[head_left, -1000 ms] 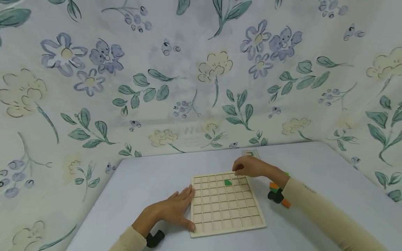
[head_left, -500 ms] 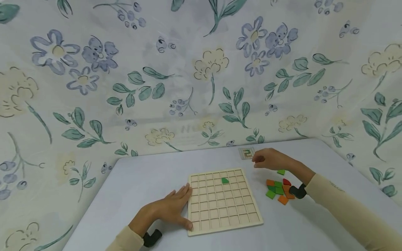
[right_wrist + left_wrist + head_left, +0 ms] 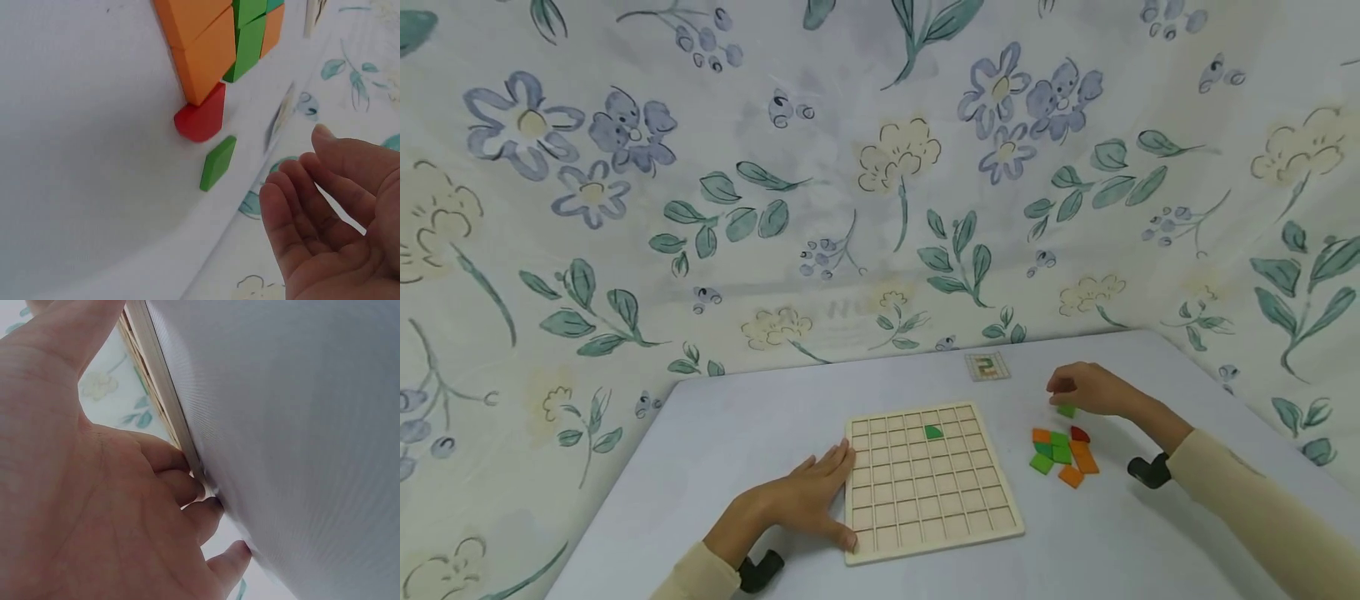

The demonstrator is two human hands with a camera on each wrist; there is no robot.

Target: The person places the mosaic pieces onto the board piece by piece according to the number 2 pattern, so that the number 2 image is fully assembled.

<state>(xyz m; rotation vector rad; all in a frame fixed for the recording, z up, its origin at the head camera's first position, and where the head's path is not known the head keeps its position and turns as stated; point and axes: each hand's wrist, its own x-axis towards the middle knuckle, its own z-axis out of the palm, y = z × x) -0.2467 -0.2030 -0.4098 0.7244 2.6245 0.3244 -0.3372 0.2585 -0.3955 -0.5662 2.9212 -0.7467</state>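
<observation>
My left hand (image 3: 801, 504) lies beside the pale wooden grid board (image 3: 925, 508), its fingertips and thumb touching the left edge. In the left wrist view, outstretched fingers (image 3: 203, 519) meet the table next to the board's side (image 3: 164, 387). One green rounded piece (image 3: 933, 432) sits in a cell toward the back. My right hand (image 3: 1090, 388) hovers over the table at the right, above a light green piece (image 3: 1067, 411). Its fingers are loosely bent with nothing between them in the right wrist view, apart from that green piece (image 3: 218, 164) and a red rounded piece (image 3: 203, 115).
Several orange and green pieces (image 3: 1062, 455) cluster right of the board, with a red one (image 3: 1079, 434) behind them. A small pattern card (image 3: 988, 367) lies near the table's back edge. A floral cloth (image 3: 850, 183) hangs behind the white table (image 3: 760, 417).
My right hand has moved right, from the board's back corner past the card to above the light green piece, uncovering the loose pieces and card. My left hand keeps its place at the board.
</observation>
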